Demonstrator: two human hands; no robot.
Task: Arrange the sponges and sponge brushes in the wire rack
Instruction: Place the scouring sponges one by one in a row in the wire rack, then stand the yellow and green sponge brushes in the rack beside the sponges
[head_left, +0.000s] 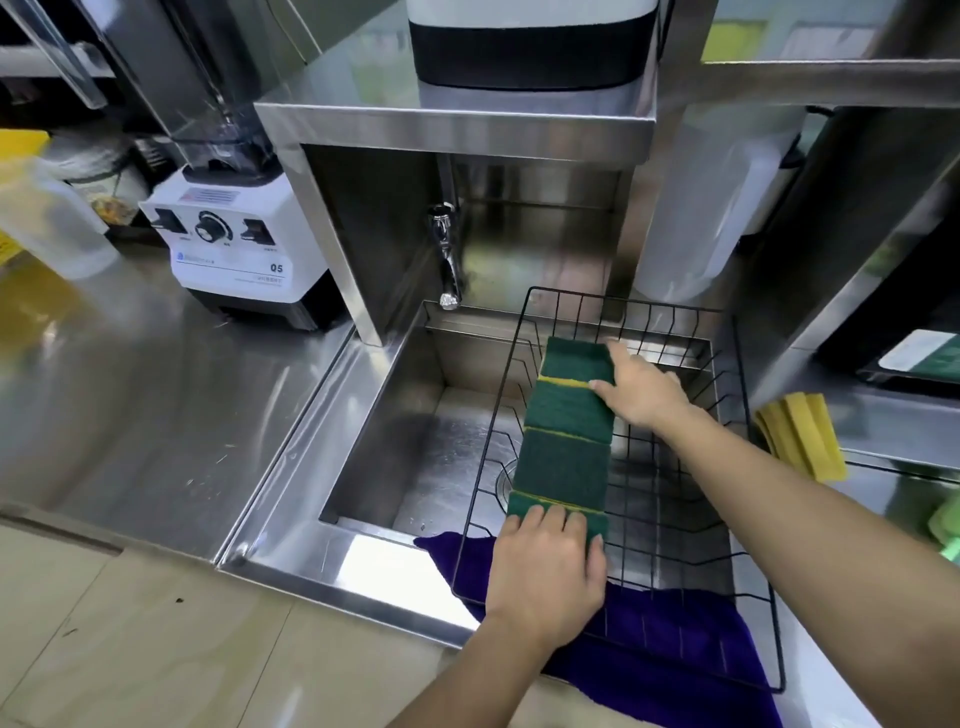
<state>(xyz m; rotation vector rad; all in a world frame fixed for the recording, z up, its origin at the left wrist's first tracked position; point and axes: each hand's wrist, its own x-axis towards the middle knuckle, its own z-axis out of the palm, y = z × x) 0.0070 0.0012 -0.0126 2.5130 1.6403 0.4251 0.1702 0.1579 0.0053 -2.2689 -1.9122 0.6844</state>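
Observation:
A black wire rack (670, 322) sits over the right part of a steel sink. Several green-topped yellow sponges (566, 441) lie in a row along the rack's left side, overlapping like tiles. My left hand (545, 566) rests flat on the nearest sponge, fingers spread over its front edge. My right hand (641, 387) reaches in from the right, fingertips touching the two farthest sponges. More yellow sponges (802, 436) are stacked on the counter to the right of the rack.
A purple cloth (675, 644) lies under the rack's front edge. The sink basin (415, 441) is open to the left, with a tap (447, 260) above its back. A white blender base (234, 249) stands on the left counter. Steel shelf legs flank the sink.

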